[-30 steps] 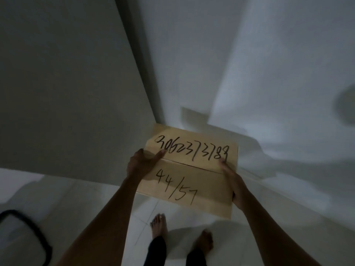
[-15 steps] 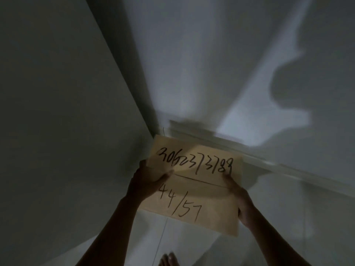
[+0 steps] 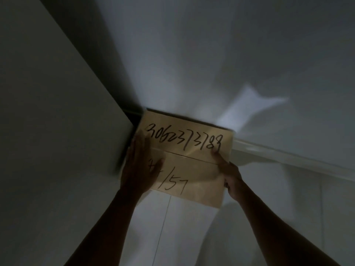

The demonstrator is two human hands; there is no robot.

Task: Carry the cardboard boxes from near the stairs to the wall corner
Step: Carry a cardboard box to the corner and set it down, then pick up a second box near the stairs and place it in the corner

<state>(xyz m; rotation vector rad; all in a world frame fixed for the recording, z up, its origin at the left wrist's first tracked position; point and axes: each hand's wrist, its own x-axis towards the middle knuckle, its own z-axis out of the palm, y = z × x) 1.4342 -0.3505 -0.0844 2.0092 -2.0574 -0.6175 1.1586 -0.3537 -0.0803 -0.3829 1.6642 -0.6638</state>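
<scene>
A tan cardboard box (image 3: 194,166) with black handwritten numbers on its top is low in the wall corner, its far edge close to the white wall. My left hand (image 3: 139,167) lies flat on the box's left side, fingers spread over the top. On the right edge, my right hand (image 3: 230,176) grips the box with the thumb on top. Whether the box rests on the floor or is still held above it, I cannot tell. The scene is dim.
A grey wall (image 3: 57,121) stands on the left and a white wall (image 3: 211,64) ahead; they meet in the corner just behind the box. A white skirting board (image 3: 288,157) runs along the right. Pale tiled floor (image 3: 182,227) lies below.
The box has moved forward and down into the corner. My left hand has slid from the box's side onto its top. My feet are out of view now.
</scene>
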